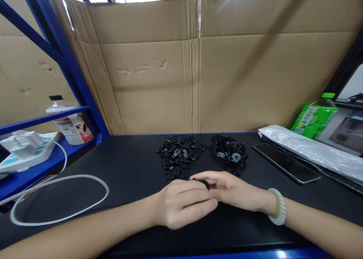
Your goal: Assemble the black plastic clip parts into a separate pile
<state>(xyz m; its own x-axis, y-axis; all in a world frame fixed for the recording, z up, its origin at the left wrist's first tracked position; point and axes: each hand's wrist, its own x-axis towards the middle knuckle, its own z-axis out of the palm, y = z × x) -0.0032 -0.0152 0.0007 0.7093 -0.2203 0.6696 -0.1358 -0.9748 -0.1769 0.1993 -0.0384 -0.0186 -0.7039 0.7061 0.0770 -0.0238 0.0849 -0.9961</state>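
Observation:
Near the front middle of the black tabletop (136, 164), my two hands meet around a small round black plastic part (203, 183). My left hand (187, 203) is closed, its fingers covering most of the part. From the other side my right hand (229, 189) pinches it between thumb and fingers; a pale coiled band (279, 207) circles that wrist. Just beyond the hands lies a loose pile of small black plastic parts (178, 155), some with round holed discs. A second pile of similar black parts (229, 153) sits to its right.
A phone (286, 162) lies at the right beside a silvery plastic-wrapped item (309, 149) and a green bottle (314, 117). On the left, a white cable (106, 187) loops over the table near a power strip (28, 149) and a bottle (70, 123). Cardboard (147, 81) walls the back.

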